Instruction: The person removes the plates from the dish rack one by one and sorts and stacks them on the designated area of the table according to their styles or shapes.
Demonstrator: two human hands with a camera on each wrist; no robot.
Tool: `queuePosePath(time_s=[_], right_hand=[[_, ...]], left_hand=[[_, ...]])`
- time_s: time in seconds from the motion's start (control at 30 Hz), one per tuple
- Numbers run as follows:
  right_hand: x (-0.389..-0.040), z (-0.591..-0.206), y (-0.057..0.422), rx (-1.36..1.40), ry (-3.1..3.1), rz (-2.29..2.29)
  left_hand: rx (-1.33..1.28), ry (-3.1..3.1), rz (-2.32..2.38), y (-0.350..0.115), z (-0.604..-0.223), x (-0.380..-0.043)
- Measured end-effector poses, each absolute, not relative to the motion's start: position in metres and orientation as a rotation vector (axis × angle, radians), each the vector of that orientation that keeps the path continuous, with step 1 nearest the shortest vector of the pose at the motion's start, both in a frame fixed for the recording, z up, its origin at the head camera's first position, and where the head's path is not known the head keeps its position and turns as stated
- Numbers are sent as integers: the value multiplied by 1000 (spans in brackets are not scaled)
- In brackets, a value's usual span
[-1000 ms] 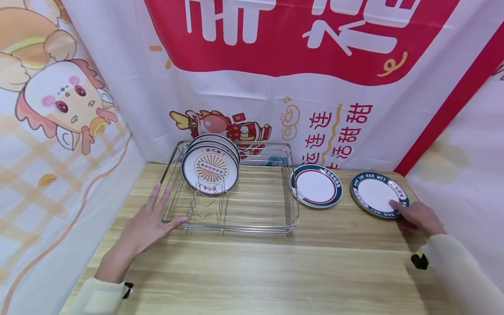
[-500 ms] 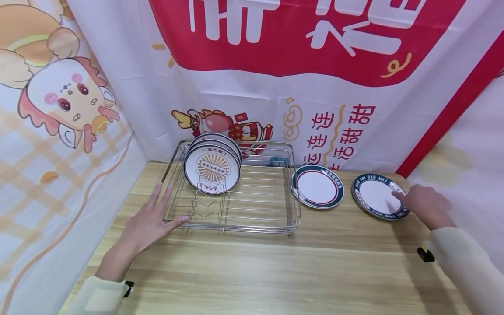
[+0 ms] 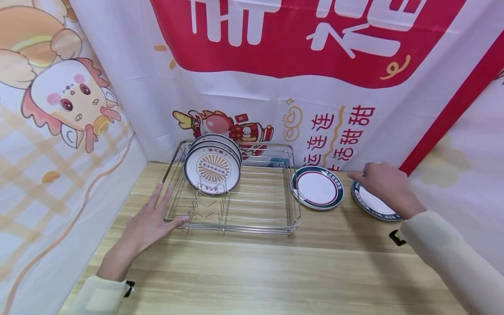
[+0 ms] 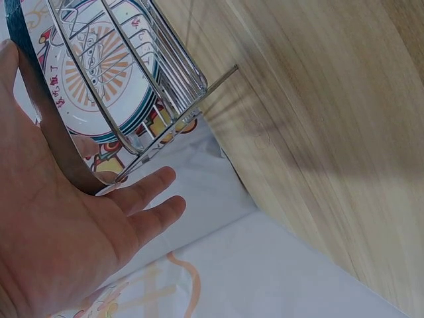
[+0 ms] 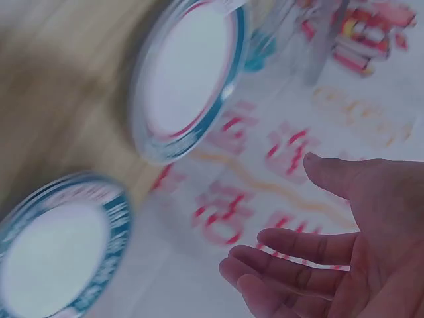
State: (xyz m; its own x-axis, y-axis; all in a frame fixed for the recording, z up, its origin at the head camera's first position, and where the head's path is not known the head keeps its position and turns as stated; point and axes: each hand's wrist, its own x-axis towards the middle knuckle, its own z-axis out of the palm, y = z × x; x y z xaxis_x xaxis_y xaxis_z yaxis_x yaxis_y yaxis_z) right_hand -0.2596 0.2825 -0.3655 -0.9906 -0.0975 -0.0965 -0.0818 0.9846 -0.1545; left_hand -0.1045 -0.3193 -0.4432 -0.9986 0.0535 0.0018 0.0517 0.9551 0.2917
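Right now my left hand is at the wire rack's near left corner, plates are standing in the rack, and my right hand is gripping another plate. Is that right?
Not quite: your right hand is holding nothing. The right wrist view shows it open, apart from the teal-rimmed plates. The rest stands: left hand at the wire rack's corner, standing plates in it.

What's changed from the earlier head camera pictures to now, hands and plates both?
The right hand has left the right edge of the rightmost round white teal-rimmed plate, moving left and farther from the person; it holds nothing. The left hand stays at the near left corner of the silver metal wire rack; the round white dark-rimmed plates standing in it and the other teal-rimmed plate look unmoved.
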Motion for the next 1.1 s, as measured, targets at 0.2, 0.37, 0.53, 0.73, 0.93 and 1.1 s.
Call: queuePosePath(time_s=[0.2,0.37,0.53,0.73,0.93,1.1], right_hand=[[-262,-345,226,-271,3128,-270],[-260,-326,178,-413,3182,-224],[-259,-309,133,-500,3171,-290],[-259,-296,85,-678,3173,-306],[-263,-289,47,-776,3132,-376],[-272,-296,20,-845,3076,-393]], left_hand=[[88,3104,464,-320,-445,-105],[89,3104,460,-320,-446,-105],[88,3108,455,-320,-445,-105],[82,3108,462,-320,-447,-105],[81,3107,459,-320,-448,-105],[83,3109,460,-319,-446,-105]])
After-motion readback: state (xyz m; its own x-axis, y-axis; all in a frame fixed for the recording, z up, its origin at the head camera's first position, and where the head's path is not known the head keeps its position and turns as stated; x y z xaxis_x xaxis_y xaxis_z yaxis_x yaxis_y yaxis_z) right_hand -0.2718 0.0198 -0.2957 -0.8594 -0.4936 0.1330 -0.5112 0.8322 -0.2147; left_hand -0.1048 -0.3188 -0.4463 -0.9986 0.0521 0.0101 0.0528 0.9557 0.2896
